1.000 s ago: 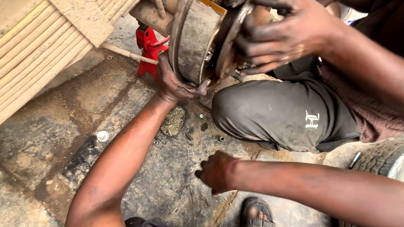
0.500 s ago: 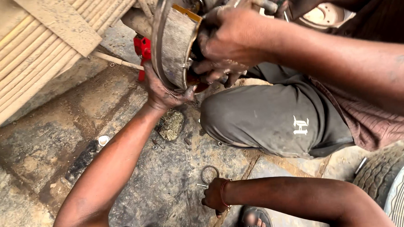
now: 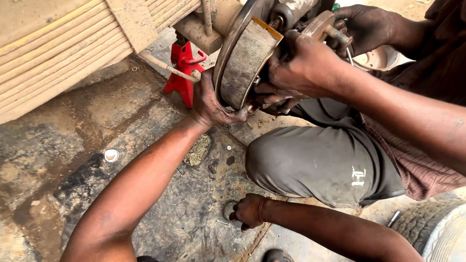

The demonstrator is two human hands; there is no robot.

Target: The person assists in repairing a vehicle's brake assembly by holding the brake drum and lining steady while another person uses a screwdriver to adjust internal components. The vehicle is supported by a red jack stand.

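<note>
Oil-stained, cracked concrete floor (image 3: 143, 224) is spreading under the raised axle, and a red steel jack stand (image 3: 180, 70) is standing on it near the dusty stacked leaf springs (image 3: 41, 55), apparently bearing the vehicle's weight so the wheel end is hanging free.

A curved grey brake shoe (image 3: 243, 62) is sitting on the round, rusty backing plate (image 3: 224, 53) at the axle's end. My left hand (image 3: 211, 103) is reaching up and cupping the shoe's lower end, fingers wrapped tightly around its edge, seemingly steadying it from below. A co-worker's near hand (image 3: 303, 65) is gripping the same assembly from the other side, while the co-worker's far hand (image 3: 367, 25) is closing around a threaded part behind the hub; the co-worker's knee in grey trousers (image 3: 318, 164) is resting between my two arms.

My right hand (image 3: 247, 211) is lying low on the floor, fingers curled over a small dark metal ring (image 3: 229, 209). I cannot tell whether it is pinching the ring or only touching it. A worn tyre (image 3: 447, 231) is lying at the floor's lower right corner.
</note>
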